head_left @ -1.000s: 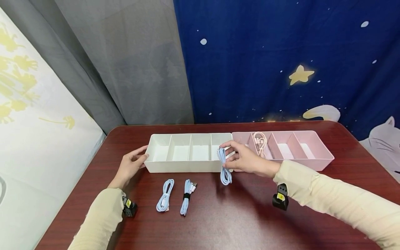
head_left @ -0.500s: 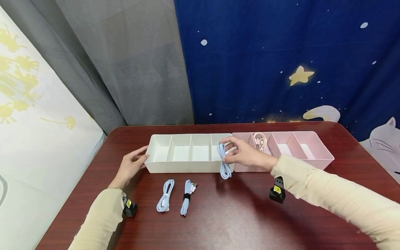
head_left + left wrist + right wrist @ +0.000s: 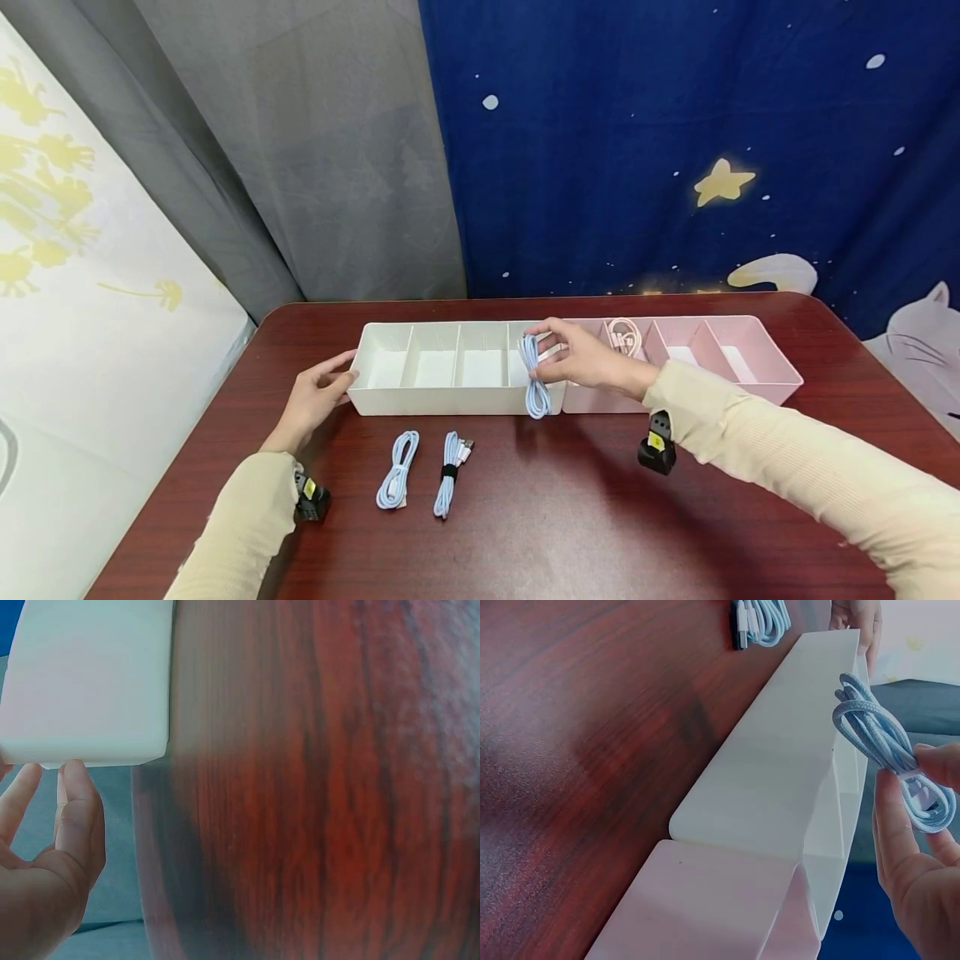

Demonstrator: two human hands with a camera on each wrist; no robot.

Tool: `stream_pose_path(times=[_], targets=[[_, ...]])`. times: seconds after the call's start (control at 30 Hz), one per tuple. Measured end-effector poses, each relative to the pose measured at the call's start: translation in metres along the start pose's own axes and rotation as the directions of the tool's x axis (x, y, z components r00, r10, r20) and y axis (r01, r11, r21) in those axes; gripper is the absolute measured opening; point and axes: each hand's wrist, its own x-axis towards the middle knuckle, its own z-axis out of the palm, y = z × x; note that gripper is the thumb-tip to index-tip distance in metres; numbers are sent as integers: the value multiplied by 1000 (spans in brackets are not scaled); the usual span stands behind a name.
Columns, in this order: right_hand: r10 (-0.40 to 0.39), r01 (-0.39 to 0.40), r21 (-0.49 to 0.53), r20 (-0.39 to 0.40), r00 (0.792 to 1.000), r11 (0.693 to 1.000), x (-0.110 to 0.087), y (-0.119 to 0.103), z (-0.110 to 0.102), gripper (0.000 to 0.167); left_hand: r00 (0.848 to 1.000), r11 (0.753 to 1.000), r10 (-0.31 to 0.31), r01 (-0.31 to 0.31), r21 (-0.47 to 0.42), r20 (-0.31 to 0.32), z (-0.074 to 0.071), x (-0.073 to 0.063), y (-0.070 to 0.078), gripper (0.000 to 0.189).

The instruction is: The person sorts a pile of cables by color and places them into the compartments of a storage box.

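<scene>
- The right hand [image 3: 588, 362] pinched a coiled blue cable [image 3: 538, 402] — held up at the right end of the white box [image 3: 442, 402].
- The left hand [image 3: 311, 402], fingers apart, touched the white box's left end.
- Two banded cables [image 3: 444, 493] lay before the white box.

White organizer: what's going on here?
A person's right hand pinches a coiled light-blue cable, held up off the table near the right end of the white four-compartment organizer. The left hand touches the organizer's left end. On the table in front lie another light-blue coil and a black-strapped light-blue cable. A pink divided organizer stands at the white one's right end, with a coiled pale-pink cable inside.
</scene>
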Motion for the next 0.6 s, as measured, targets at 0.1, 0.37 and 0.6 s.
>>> stream_pose_path(times=[0.1,0.37,0.6], targets=[[6,-6,5,-8,1000,1000,2,0,-1,57,1000,1000,3,-3,-1,-2,0,0,-1,45],[9,-10,-19,-20,1000,1000,6,0,-2,54,1000,1000,5,-5,4,-9,1,1,-1,45],[7,-7,-8,-25,1000,1000,11,1,-3,54,1000,1000,2,-2,11,-12,1,1,-1,45]])
